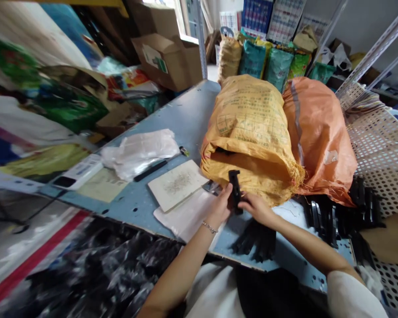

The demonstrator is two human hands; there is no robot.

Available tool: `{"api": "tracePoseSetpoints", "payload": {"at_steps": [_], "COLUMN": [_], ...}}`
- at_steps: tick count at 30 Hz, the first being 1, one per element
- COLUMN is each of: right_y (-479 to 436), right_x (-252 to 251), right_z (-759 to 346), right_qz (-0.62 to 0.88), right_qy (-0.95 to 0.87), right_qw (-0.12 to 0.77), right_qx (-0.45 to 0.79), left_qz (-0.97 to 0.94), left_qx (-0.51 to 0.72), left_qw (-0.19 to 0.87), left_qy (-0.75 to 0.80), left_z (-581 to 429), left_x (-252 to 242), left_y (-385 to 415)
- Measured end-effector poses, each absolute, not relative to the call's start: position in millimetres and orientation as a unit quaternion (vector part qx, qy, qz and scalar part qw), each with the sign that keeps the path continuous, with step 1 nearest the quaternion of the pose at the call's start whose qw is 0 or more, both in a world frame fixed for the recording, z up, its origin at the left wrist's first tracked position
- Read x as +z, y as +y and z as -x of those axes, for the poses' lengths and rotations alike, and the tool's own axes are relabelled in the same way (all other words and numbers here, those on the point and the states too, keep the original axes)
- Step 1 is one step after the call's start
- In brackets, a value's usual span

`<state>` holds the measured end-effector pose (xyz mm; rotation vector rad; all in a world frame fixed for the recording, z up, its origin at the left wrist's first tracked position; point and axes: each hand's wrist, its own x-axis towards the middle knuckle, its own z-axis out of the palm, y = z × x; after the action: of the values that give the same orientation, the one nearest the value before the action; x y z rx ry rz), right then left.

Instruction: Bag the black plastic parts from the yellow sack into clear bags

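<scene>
Both hands meet over the front of a blue table (189, 119). My left hand (221, 206) and my right hand (257, 207) are each closed on a narrow black plastic piece (235, 187) that stands upright between them. Just behind it lies a yellow woven sack (252, 128) with its mouth open toward me. A heap of similar black pieces (255, 240) lies on the table under my right wrist. A white sheet (189, 214) lies under my left wrist, and I wear a thin bracelet (209, 227) on that wrist.
An orange woven sack (318, 132) lies right of the yellow one, with more black pieces (338, 212) by a perforated white panel (381, 150). A beige card (176, 183), black pen (151, 170), crumpled clear bag (142, 152) and white device (78, 172) sit left. Cardboard boxes (166, 57) and sacks stand behind.
</scene>
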<state>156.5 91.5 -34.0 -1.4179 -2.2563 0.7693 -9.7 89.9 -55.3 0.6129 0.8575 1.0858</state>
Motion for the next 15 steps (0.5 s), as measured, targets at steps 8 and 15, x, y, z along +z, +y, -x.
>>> {"api": "tracePoseSetpoints", "payload": {"at_steps": [8,15], "right_y": [77,72], "right_x": [7,1], "right_z": [-175,-151], "right_qz": [0.507,0.470], "right_qy": [-0.813,-0.714], "right_qw": [0.226,0.229], "right_qx": [0.174,0.465], "left_qz": [-0.351,-0.326], "left_qx": [0.426,0.476], "left_qw": [0.732,0.687], "left_qy": [0.399,0.442], "left_z": [2,11], "left_x": [-22,-17], "left_y": [43,41]}}
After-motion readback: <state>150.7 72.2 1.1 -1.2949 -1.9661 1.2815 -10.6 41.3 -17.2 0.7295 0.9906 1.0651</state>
